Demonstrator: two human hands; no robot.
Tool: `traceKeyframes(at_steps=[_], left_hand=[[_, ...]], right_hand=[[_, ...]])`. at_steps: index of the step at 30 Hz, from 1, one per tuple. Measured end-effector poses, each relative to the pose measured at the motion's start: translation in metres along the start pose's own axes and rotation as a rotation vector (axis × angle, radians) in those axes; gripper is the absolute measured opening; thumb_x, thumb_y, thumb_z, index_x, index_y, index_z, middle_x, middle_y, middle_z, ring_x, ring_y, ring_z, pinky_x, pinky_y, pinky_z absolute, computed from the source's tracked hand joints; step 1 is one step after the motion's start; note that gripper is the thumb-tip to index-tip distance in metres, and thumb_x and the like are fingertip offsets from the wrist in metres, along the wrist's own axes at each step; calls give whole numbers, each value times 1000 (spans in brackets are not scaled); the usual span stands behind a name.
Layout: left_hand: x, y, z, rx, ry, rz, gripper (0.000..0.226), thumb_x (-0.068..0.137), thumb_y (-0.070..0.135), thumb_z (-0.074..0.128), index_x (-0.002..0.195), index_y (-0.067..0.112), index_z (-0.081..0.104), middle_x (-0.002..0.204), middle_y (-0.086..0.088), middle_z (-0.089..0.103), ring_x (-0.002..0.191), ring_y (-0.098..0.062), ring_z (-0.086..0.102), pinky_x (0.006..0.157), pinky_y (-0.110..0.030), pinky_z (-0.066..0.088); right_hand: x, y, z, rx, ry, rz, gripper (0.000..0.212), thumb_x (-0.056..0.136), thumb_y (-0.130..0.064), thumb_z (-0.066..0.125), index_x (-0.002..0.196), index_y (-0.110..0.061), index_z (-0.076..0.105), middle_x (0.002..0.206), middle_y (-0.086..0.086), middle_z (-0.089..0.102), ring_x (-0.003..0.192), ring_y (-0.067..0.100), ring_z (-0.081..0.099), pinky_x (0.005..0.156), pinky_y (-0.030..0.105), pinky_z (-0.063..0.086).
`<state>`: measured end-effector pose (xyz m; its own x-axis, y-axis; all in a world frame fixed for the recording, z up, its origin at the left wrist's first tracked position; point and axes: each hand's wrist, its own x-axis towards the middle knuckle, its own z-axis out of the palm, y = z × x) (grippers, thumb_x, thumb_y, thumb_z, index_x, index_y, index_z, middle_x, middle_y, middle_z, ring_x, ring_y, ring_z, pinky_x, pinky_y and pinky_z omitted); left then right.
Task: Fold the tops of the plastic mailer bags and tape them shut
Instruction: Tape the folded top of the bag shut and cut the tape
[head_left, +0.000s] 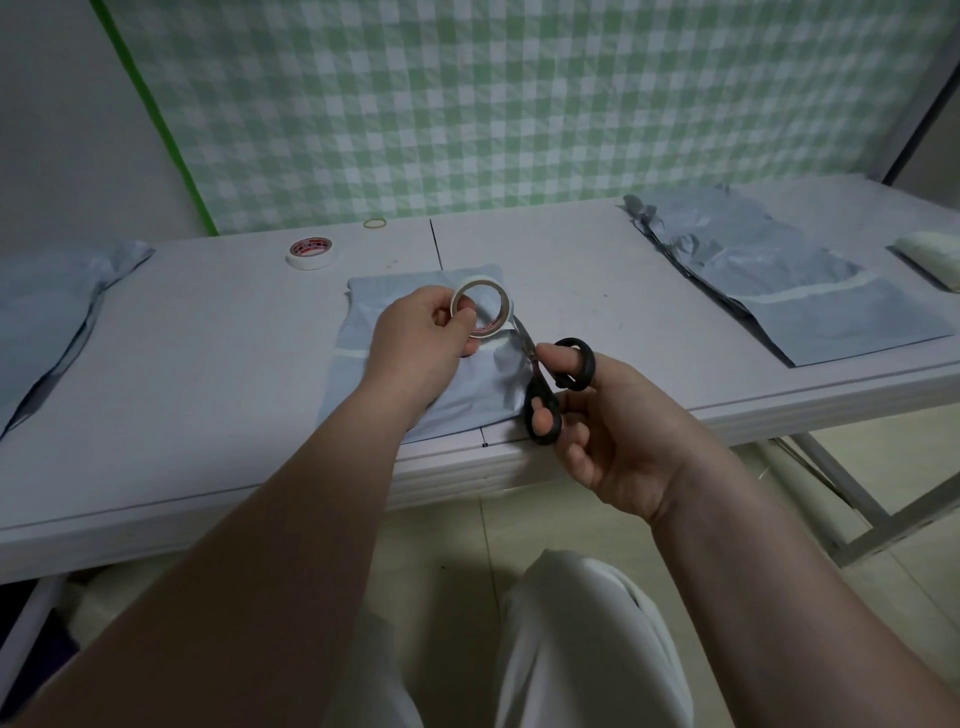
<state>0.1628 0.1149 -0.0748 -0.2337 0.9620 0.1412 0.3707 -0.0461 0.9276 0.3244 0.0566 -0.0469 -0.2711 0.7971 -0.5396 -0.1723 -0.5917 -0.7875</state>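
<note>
A grey plastic mailer bag (467, 395) lies flat on the white table (208, 364) in front of me, its top folded over. My left hand (421, 338) holds a white tape roll (485, 312) upright just above the bag, thumb pressed on its rim. My right hand (618, 436) grips black-handled scissors (550, 389), thumb and fingers through the loops, blades pointing up toward the tape roll. The blade tips are partly hidden behind the roll.
A second tape roll (311, 253) and a rubber band (375, 224) lie at the back of the table. Grey mailer bags sit in a pile at the right (769, 280) and another pile at the left (47, 306). A white packet (930, 254) lies far right.
</note>
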Motion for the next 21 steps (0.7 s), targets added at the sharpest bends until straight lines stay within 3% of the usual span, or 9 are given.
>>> traceKeyframes(at_steps=[21], left_hand=[[0,0,0,-12,9,-6,17,92,13,56,80,22,63,86,-6,70,68,-9,67,84,-41,56]], right_hand=[[4,1,-3,-21,-11,-14,27,83,-38,64,69,-16,56,54,-1,52,30,2,31,29,11,31]])
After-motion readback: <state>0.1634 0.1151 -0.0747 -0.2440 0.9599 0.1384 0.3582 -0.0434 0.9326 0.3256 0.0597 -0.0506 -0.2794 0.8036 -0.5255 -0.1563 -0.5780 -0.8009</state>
